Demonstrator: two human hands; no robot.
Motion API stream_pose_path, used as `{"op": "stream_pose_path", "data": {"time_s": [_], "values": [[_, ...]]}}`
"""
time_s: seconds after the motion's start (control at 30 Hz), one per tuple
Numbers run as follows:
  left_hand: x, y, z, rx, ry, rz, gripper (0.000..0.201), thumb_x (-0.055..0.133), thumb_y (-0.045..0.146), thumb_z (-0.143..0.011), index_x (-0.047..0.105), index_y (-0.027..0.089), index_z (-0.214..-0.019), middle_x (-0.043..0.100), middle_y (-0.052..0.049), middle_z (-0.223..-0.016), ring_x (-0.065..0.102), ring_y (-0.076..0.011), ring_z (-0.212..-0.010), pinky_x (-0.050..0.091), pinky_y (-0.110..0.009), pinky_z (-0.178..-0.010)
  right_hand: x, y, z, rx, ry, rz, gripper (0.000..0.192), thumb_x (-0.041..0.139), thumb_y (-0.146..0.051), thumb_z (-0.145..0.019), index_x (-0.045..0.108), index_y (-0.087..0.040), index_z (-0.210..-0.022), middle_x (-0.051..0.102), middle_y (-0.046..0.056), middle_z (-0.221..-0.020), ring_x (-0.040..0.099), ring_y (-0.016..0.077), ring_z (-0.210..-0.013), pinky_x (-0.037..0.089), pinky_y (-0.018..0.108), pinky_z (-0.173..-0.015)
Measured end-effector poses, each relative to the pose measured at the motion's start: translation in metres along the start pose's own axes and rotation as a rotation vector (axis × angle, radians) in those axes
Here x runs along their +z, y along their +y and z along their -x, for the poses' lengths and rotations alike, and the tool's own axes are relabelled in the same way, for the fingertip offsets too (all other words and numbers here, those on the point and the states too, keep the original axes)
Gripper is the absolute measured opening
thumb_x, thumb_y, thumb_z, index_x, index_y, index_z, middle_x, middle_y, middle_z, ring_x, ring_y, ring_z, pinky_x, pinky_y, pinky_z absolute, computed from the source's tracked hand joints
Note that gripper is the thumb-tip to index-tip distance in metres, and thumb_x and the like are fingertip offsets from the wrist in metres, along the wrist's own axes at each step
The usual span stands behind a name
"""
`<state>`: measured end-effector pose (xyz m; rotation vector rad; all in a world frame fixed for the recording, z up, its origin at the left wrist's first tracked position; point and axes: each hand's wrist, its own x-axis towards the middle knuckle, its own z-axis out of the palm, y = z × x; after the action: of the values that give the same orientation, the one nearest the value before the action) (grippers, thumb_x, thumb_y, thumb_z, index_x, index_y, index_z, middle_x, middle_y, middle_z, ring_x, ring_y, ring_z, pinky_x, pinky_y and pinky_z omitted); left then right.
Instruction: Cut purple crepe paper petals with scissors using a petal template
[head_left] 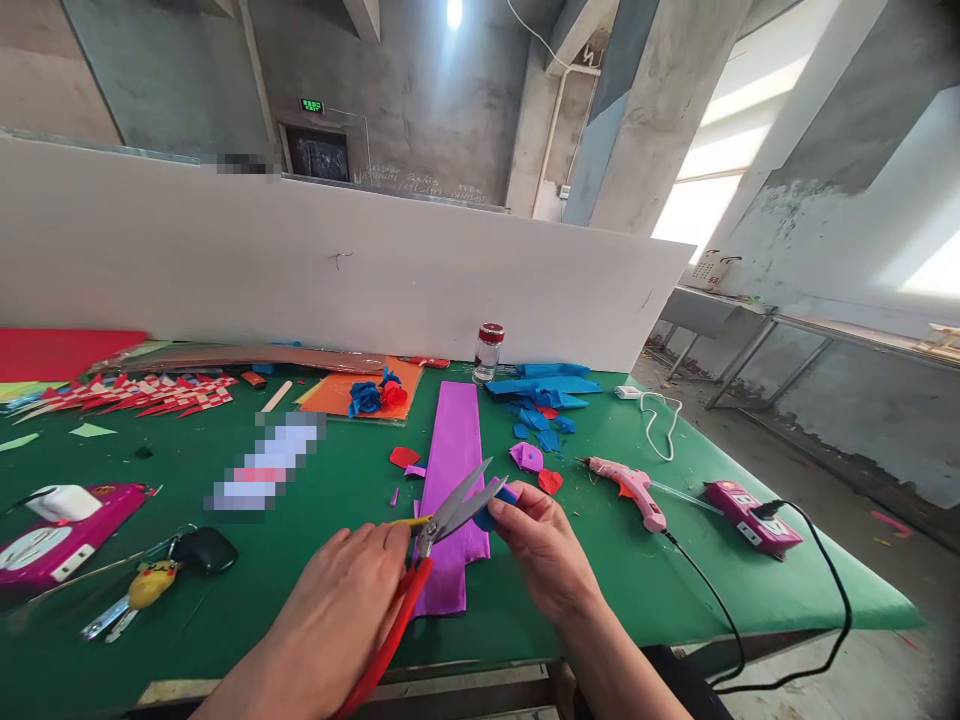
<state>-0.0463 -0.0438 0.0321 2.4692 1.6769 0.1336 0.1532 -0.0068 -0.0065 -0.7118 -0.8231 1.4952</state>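
Observation:
My left hand (341, 585) is closed around a pair of scissors (452, 507) with red and yellow handles, the blades spread and pointing right. Opposite them, my right hand (551, 555) pinches a small blue crepe paper piece (487, 517) between thumb and fingers. The blade tips reach right up to that piece; whether they touch it I cannot tell. Beneath the scissors a long purple paper strip (455, 430) lies on the green table. Near my right hand are a purple paper piece (526, 457) and a red petal-shaped piece (550, 482).
A pink glue gun (634, 490) and magenta power strip (754, 520) lie right, cables hanging over the edge. Behind are blue scraps (544, 390), a lidded jar (488, 352) and paper flowers (379, 395). Keys (152, 585) and another power strip (52, 540) lie left.

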Motion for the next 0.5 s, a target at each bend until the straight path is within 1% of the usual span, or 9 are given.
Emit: {"op": "stream_pose_path", "data": {"time_s": [0.1,0.17,0.33,0.5], "values": [[0.0046,-0.0013,0.0031,0.061,-0.013,-0.011,0.026,0.044,0.013,-0.083,0.058,0.023,-0.102,0.069,-0.007,-0.096,0.065,-0.0266,-0.088,0.043,-0.039,-0.079,0.0031,-0.0013,0.0015,-0.03,-0.041,0.03,0.019,0.086,-0.029,-0.065,0.072,-0.016,-0.068,0.069,-0.001,-0.067,0.057,0.0098,-0.062,0.044,0.022,-0.064],[0.005,-0.0014,0.0051,0.08,-0.012,-0.002,0.025,0.047,0.012,-0.081,0.058,0.023,-0.101,0.069,-0.007,-0.096,0.065,-0.0258,-0.087,0.043,-0.036,-0.077,0.0034,-0.0008,0.0014,-0.032,-0.054,0.044,0.019,0.085,-0.03,-0.065,0.073,-0.016,-0.07,0.069,-0.001,-0.067,0.057,0.0103,-0.062,0.044,0.022,-0.065],[0.0016,0.0002,0.0069,0.092,-0.022,0.077,0.018,0.048,0.016,-0.083,0.059,0.022,-0.096,0.07,-0.007,-0.092,0.067,-0.0243,-0.085,0.044,-0.031,-0.074,0.0006,0.0021,0.0004,-0.037,-0.038,0.077,0.019,0.085,-0.03,-0.065,0.073,-0.016,-0.071,0.068,-0.001,-0.066,0.058,0.0107,-0.063,0.044,0.023,-0.066],[0.0032,-0.0013,0.0045,0.094,-0.027,0.125,0.02,0.046,0.014,-0.084,0.059,0.023,-0.096,0.07,-0.006,-0.089,0.068,-0.0229,-0.082,0.045,-0.029,-0.073,-0.0007,0.0033,0.0,-0.048,-0.045,0.106,0.02,0.085,-0.031,-0.066,0.072,-0.017,-0.071,0.068,0.0,-0.065,0.058,0.0119,-0.064,0.045,0.024,-0.067]]}}
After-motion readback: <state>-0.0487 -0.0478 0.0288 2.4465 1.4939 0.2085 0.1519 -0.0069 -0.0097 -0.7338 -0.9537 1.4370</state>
